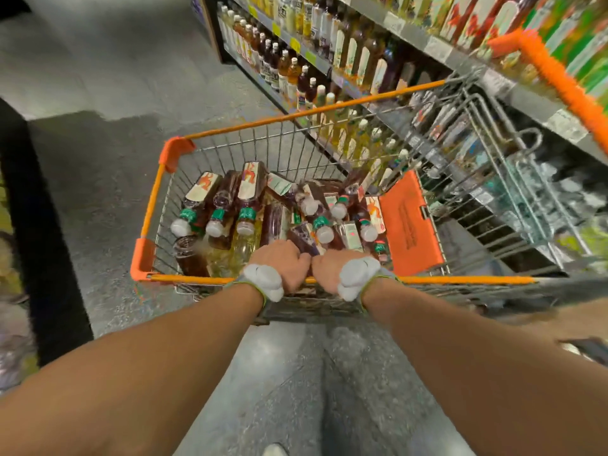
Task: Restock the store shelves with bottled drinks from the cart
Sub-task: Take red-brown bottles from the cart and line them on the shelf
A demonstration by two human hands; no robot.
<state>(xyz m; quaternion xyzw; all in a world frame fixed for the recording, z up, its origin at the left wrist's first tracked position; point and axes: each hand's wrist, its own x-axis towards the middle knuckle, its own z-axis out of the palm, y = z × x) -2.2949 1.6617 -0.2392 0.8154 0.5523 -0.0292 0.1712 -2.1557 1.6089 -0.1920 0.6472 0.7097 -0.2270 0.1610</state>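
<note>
– While both hands are curled on the cart (296, 117), where do the bottles lie from them?

– The left hand (283, 263) and the right hand (330, 268) grip the orange near rim (187, 278) side by side, knuckles almost touching. The bottles (246, 199) lie in the basket, just beyond the hands and lower down.

– How are they turned?

– Mostly flat, with the long axis pointing away from the person: white caps toward the hands, bases toward the far side. Three lie in a neat row on the left. On the right they are heaped more crosswise, beside the orange flap (408, 225).

– Which hand is nearer?

– Almost equal, I judge. The left hand is nearer to the row of three, the right hand to the heap. Either one must let go of the rim, then reach forward and down to a cap end.

– And the shelves?

– The shelves (437, 49) run on the right, beyond the cart's far side, with bottles standing upright on them. So each lying bottle must be raised upright. The floor (98, 176) is grey, speckled and looks smooth. A dark fixture (33, 225) stands at the far left.
</note>
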